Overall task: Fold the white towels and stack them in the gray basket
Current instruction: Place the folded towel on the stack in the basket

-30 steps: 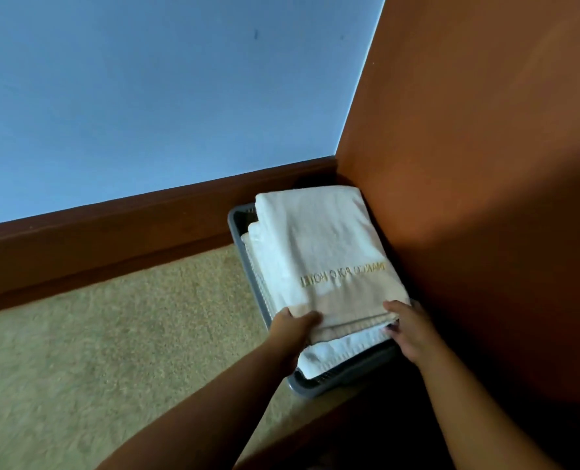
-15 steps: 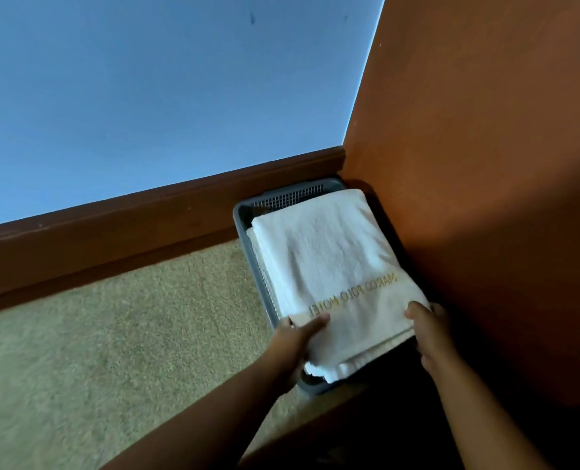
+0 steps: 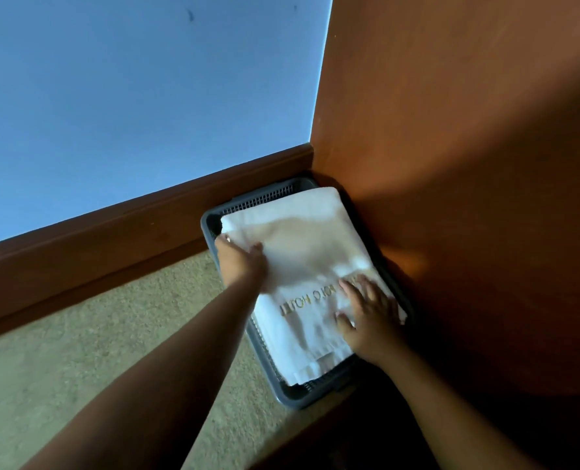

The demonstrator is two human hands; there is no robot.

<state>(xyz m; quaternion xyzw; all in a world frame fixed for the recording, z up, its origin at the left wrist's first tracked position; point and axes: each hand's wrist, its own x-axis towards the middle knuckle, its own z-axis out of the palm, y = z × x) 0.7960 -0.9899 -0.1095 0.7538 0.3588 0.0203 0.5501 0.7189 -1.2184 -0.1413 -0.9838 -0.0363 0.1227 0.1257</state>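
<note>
A folded white towel (image 3: 302,252) with gold lettering lies on top of a stack inside the gray basket (image 3: 292,396), which sits on the carpet in the room's corner. My left hand (image 3: 243,262) grips the towel's left edge near the far end, thumb on top and fingers under the cloth. My right hand (image 3: 366,313) lies flat on the towel's near right part, fingers spread, covering part of the lettering. More white towel layers show beneath at the basket's near end.
A brown baseboard (image 3: 112,245) runs under the blue wall (image 3: 129,96) behind the basket. An orange wall (image 3: 468,164) stands tight against the basket's right side. Beige carpet (image 3: 78,368) spreads to the left.
The towel went down into the basket. My left hand slid from the near edge up along the left side. My right hand let go of the near right corner and now presses flat on top.
</note>
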